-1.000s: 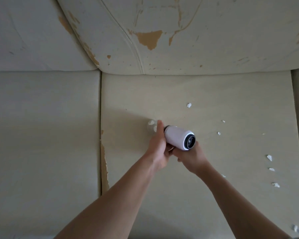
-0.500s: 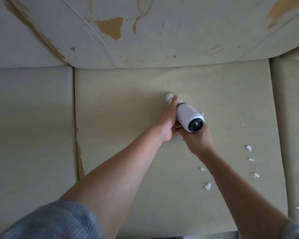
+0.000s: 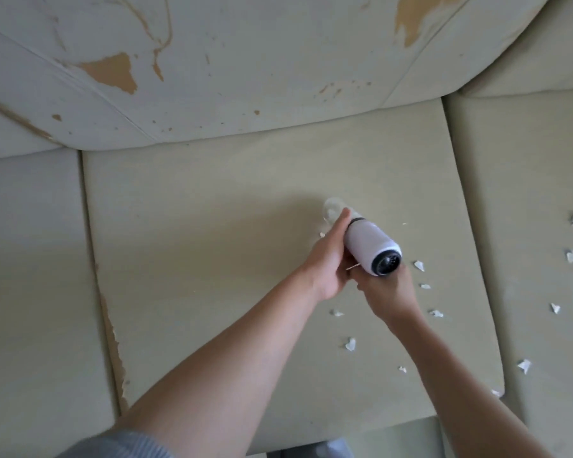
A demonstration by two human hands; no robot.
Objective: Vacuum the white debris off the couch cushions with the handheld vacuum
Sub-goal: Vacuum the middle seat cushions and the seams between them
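Right now my left hand (image 3: 328,262) curls round the handheld vacuum (image 3: 371,247), one finger lying along its barrel, and my right hand (image 3: 382,292) grips it from beneath, on the middle cushion (image 3: 212,242). Its clear nozzle (image 3: 331,209) points far-left, away from most white debris (image 3: 350,344), scattered near and right. I could miss those scraps, or my forearms might brush them off the front edge. My right fingers are hidden, and whether the nozzle touches fabric is unclear.
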